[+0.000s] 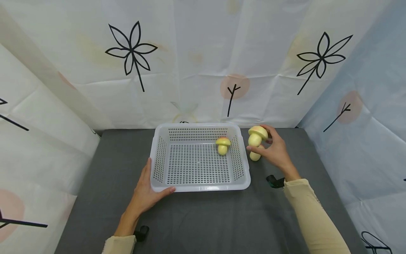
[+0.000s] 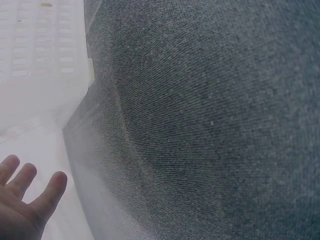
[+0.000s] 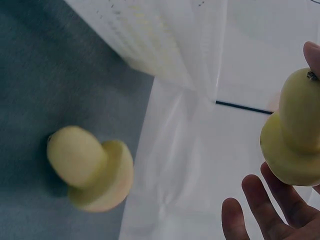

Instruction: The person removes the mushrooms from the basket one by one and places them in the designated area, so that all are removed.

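Observation:
A yellow toy mushroom (image 1: pixel 258 133) is pinched between the thumb and fingers of my right hand (image 1: pixel 275 150), just off the right side of a white plastic basket (image 1: pixel 200 188). In the right wrist view this mushroom (image 3: pixel 295 135) is partly cut off by the frame edge. Below it, a second toy mushroom (image 1: pixel 255 156) lies on the table, partly covered by my thumb in the head view. A third one (image 1: pixel 223 148) is inside the basket, toward its right wall. My left hand (image 1: pixel 146 192) rests against the basket's front left corner, fingers extended along the side.
The basket has perforated walls and floor and stands on a dark grey cloth-covered table (image 1: pixel 203 222). White printed curtains (image 1: pixel 196 63) hang behind and at both sides. A black strap piece (image 1: pixel 274 181) is at each wrist.

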### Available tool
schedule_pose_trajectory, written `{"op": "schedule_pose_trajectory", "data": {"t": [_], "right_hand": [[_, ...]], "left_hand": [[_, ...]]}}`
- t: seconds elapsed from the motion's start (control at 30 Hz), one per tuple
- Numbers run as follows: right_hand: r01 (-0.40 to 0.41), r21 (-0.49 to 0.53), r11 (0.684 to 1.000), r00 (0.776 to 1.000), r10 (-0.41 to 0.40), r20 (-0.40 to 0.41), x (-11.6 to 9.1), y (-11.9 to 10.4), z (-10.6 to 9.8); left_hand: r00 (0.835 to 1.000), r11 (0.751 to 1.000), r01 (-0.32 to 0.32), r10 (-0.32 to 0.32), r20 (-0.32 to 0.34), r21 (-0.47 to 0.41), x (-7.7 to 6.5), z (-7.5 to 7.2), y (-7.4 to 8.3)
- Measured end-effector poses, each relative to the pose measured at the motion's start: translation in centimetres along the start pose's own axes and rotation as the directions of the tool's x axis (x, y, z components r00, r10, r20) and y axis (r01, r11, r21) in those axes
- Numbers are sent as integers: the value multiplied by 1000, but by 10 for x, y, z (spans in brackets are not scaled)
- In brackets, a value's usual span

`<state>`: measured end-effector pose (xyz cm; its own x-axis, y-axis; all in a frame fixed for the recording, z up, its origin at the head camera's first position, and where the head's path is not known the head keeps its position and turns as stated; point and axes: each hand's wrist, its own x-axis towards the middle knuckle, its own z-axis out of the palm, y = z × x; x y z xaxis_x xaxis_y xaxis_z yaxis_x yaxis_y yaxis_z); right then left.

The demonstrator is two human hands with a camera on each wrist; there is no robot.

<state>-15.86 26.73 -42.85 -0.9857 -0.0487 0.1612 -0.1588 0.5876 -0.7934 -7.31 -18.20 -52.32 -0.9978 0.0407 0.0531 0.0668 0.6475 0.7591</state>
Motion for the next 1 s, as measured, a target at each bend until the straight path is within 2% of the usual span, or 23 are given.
{"op": "schedule_pose_trajectory", "data": {"t": [0.43,0.73,1.0], "right_hand": [[-82,-64,995,995,79,-61,-13,43,-24],[-139,-89,986,990,135,-43,-21,74,-29],[-211,-151,966,977,210,-22,-23,102,-27]], "left_hand": [[1000,1000,3,-3,2,-9,0,0,0],[1000,1000,21,-21,8,-11,-1,0,2],[1000,1000,25,-25,12,-10,-1,0,1]]}}
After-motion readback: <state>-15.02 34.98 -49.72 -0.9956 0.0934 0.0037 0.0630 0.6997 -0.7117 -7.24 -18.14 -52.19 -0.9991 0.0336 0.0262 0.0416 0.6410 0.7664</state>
